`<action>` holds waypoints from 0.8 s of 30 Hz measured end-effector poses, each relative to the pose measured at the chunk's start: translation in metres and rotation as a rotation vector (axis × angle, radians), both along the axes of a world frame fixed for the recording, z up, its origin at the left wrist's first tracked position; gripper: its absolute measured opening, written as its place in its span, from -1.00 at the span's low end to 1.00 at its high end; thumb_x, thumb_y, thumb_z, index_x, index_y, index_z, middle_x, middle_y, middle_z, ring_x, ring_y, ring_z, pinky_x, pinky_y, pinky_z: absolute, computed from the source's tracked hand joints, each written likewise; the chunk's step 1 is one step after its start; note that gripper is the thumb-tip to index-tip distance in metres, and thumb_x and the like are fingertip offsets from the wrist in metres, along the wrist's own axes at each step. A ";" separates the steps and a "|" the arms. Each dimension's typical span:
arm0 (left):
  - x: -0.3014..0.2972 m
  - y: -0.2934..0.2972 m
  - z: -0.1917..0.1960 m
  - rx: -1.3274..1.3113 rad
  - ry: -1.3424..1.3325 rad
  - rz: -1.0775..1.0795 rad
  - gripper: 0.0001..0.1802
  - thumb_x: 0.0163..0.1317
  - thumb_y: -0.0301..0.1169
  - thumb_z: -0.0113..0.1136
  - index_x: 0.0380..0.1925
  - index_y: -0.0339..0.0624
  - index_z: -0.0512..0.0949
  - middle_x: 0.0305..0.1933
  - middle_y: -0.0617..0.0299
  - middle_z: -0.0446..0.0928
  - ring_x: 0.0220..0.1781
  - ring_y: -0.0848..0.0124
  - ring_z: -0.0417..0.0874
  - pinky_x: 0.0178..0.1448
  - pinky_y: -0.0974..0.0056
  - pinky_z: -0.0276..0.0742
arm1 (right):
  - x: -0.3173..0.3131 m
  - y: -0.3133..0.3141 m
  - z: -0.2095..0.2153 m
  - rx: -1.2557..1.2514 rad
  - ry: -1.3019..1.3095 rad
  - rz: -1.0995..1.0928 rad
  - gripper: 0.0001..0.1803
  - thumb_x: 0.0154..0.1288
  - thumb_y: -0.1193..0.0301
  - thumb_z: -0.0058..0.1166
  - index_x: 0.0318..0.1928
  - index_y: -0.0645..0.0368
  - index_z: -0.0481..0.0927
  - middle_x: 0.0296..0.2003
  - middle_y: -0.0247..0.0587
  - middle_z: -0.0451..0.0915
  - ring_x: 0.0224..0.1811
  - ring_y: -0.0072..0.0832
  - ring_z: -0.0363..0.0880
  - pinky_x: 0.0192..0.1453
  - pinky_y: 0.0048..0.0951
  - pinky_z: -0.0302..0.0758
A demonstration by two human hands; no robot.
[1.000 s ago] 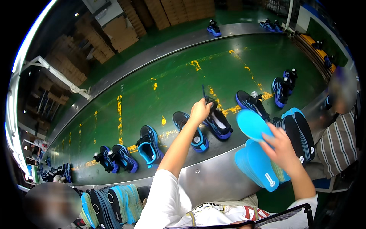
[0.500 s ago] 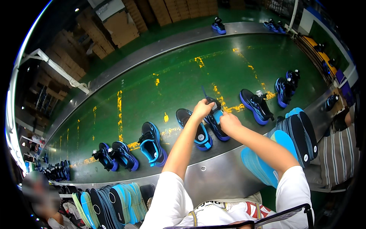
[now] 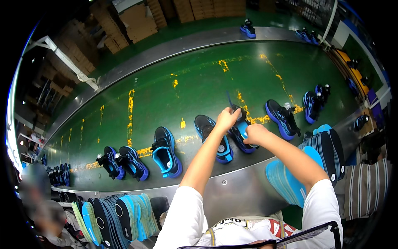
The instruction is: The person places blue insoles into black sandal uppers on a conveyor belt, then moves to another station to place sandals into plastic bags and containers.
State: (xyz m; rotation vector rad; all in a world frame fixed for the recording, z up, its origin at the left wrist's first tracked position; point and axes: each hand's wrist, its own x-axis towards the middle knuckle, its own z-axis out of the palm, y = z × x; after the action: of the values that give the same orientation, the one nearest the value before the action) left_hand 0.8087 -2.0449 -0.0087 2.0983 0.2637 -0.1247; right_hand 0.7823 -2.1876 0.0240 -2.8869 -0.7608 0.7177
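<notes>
Nearest to us, below the steel edge (image 3: pixel 232 195) of the line, stacks of insoles stand on edge so that one can be drawn off at a time: a blue stack (image 3: pixel 286 182) by our right arm, a darker stack (image 3: pixel 327 153) just beyond it, and a mixed row (image 3: pixel 112 213) at lower left beside a co-worker (image 3: pixel 37 207), who is blurred. Both our arms reach forward over that edge to one black and blue shoe (image 3: pixel 240 133) lying on the green conveyor belt (image 3: pixel 174 95). Our left hand (image 3: pixel 227 119) is closed around the shoe's upper end, seemingly to hold it steady and its mouth open, while our right hand (image 3: pixel 255 133) sits close beside it, fingers curled at the opening with a strip of light blue showing under them, most likely an insole going in; we cannot tell how firmly it grips. The shoe's partner (image 3: pixel 215 139) lies touching it on the left. Farther along the belt more shoes lie spaced apart in pairs, a single blue one (image 3: pixel 166 152) to the left and a pair (image 3: pixel 284 118) to the right. Beyond the belt, cardboard boxes (image 3: pixel 137 20) are piled up.
</notes>
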 end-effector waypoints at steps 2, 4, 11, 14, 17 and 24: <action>0.000 0.004 -0.003 -0.007 -0.037 -0.024 -0.42 -0.02 -0.01 0.06 -0.35 -0.44 0.47 -0.35 -0.08 0.50 -0.23 0.22 0.52 -0.15 0.26 0.38 | 0.011 -0.001 0.001 0.057 0.022 0.062 -0.80 -0.20 0.31 0.07 -0.55 0.17 0.57 -0.54 -0.09 0.54 -0.38 -0.23 0.53 -0.19 -0.32 0.45; -0.003 0.007 0.002 -0.034 0.003 -0.077 -0.42 0.00 -0.01 0.05 -0.36 -0.45 0.48 -0.35 -0.08 0.51 -0.24 0.23 0.52 -0.16 0.26 0.38 | 0.013 -0.002 -0.015 0.017 -0.024 0.117 -0.83 -0.19 0.36 0.04 -0.56 0.19 0.56 -0.53 -0.06 0.53 -0.38 -0.22 0.52 -0.20 -0.30 0.44; -0.002 0.006 -0.006 -0.026 0.002 -0.089 -0.46 0.04 -0.05 0.03 -0.36 -0.45 0.47 -0.39 -0.07 0.51 -0.30 0.26 0.53 -0.22 0.27 0.39 | 0.013 0.012 -0.037 0.008 -0.133 0.192 -0.80 -0.02 0.48 -0.15 -0.42 0.21 0.55 -0.31 -0.03 0.48 -0.22 -0.19 0.46 -0.12 -0.29 0.42; 0.000 0.007 -0.012 -0.020 -0.002 -0.071 -0.49 0.08 -0.08 0.00 -0.39 -0.46 0.47 -0.43 -0.02 0.50 -0.35 0.30 0.52 -0.28 0.28 0.38 | 0.017 0.021 -0.029 -0.164 -0.015 0.244 -0.76 0.01 0.45 -0.15 -0.29 0.17 0.54 -0.18 -0.07 0.44 -0.10 -0.25 0.41 -0.04 -0.31 0.39; 0.004 0.002 -0.011 -0.046 0.037 -0.103 -0.49 0.09 -0.08 -0.01 -0.39 -0.46 0.47 -0.48 0.02 0.49 -0.40 0.36 0.49 -0.31 0.28 0.37 | 0.025 0.021 -0.038 -0.371 0.071 0.298 -0.69 0.01 0.46 -0.11 -0.18 0.13 0.52 -0.08 -0.11 0.38 0.03 -0.29 0.31 0.01 -0.34 0.35; 0.003 0.005 -0.020 -0.096 -0.085 -0.031 -0.57 0.08 -0.17 0.03 -0.33 -0.42 0.42 -0.46 -0.01 0.49 -0.39 0.29 0.52 -0.30 0.26 0.37 | 0.030 0.035 -0.037 -0.619 0.126 0.630 -0.65 -0.04 0.42 -0.05 -0.15 0.13 0.52 0.00 -0.12 0.34 0.03 -0.29 0.30 0.05 -0.38 0.32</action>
State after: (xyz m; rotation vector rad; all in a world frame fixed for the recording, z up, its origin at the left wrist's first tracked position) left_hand 0.8115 -2.0396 -0.0283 2.0072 0.1712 -0.0650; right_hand 0.8121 -2.1529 -0.0131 -3.0371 -1.7282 1.3935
